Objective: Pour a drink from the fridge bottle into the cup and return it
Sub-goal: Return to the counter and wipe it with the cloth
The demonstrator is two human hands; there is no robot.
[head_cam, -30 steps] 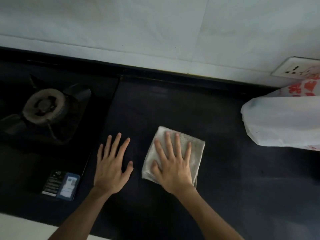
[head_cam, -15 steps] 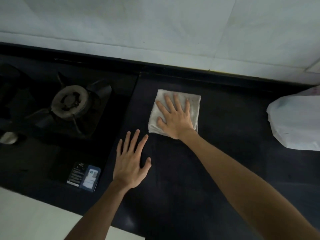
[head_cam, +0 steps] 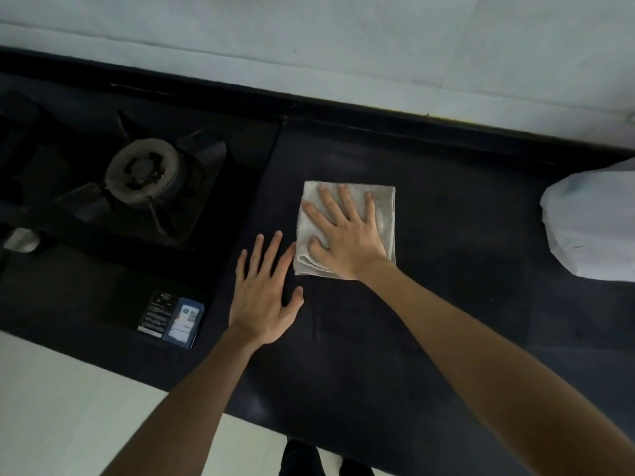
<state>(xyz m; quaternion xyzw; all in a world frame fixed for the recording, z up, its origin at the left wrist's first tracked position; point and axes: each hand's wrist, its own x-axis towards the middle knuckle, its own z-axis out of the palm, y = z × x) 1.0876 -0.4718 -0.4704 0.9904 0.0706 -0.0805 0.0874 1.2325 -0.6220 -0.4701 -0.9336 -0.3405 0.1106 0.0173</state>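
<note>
No bottle or cup is in view. My right hand (head_cam: 347,235) lies flat with spread fingers on a folded pale grey cloth (head_cam: 385,211), pressing it onto the black countertop (head_cam: 446,304). My left hand (head_cam: 264,297) rests flat on the counter just left of the cloth, fingers apart and holding nothing. Its index fingertip reaches the cloth's lower left corner.
A black gas hob with a round burner (head_cam: 142,171) sits to the left, with a label sticker (head_cam: 171,319) at its front corner and a knob (head_cam: 20,239) at the far left. A white plastic bag (head_cam: 591,228) lies at the right. White tiled wall runs behind.
My right hand pushed the cloth away toward the wall, then drew it back a little toward me. The left hand stayed flat on the counter, now beside the cloth.
</note>
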